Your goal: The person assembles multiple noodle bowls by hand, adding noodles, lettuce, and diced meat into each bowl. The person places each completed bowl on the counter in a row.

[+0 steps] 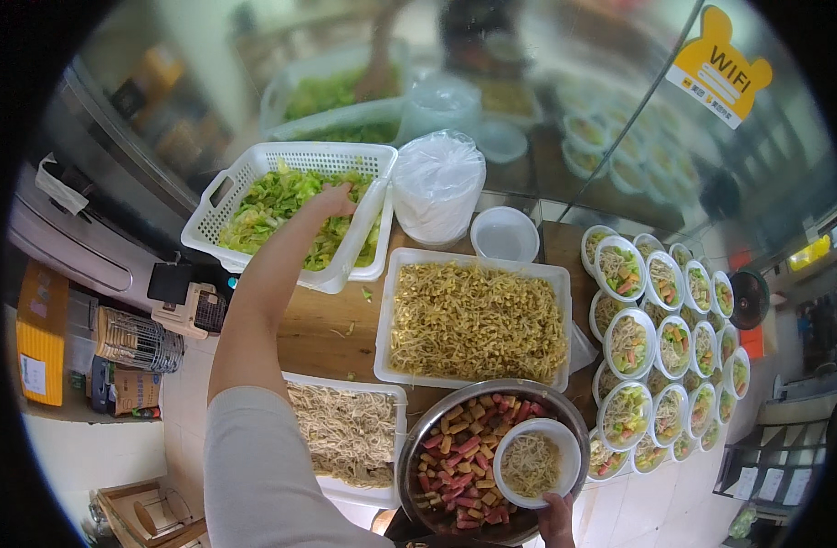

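Beyond and left of the steel basin [409, 470], your left grip [336, 203] reaches into chopped lettuce [286, 205], closure unclear; over the basin, your right grip [553, 519] holds the white bowl [569, 457].

Left arm extended: bare forearm [261, 292] trails from the fingers back toward the body, wrist just behind them; left hand [334, 203] back-up, fingertips partly hidden, so degree of curl unclear. Right hand [555, 521] lies nearer the body than the left fingers and to their right, digits bent in a grip, its wrist behind them near the lower edge of view.
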{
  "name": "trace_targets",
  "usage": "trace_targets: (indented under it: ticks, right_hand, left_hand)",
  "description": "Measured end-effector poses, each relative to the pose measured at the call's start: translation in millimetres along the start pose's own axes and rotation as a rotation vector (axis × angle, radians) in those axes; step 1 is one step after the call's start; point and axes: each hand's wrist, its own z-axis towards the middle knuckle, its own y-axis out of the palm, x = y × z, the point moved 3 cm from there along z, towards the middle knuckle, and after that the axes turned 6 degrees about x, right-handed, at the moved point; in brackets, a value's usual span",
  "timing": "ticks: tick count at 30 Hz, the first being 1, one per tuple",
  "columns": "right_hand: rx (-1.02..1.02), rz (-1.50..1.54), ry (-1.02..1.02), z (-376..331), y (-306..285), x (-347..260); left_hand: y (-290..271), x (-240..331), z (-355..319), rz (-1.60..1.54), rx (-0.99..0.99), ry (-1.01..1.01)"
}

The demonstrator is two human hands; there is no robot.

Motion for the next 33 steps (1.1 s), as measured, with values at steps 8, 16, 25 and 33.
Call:
trace_targets:
  ticks: [8,16,25,33]
  right_hand:
    - [-0.101,-0.099,-0.090,8,47,0]
    - [-0.159,-0.164,-0.077,15,71,-11]
    - [-0.449,-0.229,-0.189,67,119,-8]
    - [-0.636,-0.183,-0.156,29,147,-56]
  left_hand:
    - [5,16,-31,0.036,0.196,0.200]
    - [-32,-45,-67,-0.494,0.295,0.178]
    - [-127,26,-225,-1.171,0.113,0.191]
    - [-32,227,-403,-0.801,-0.419,0.356]
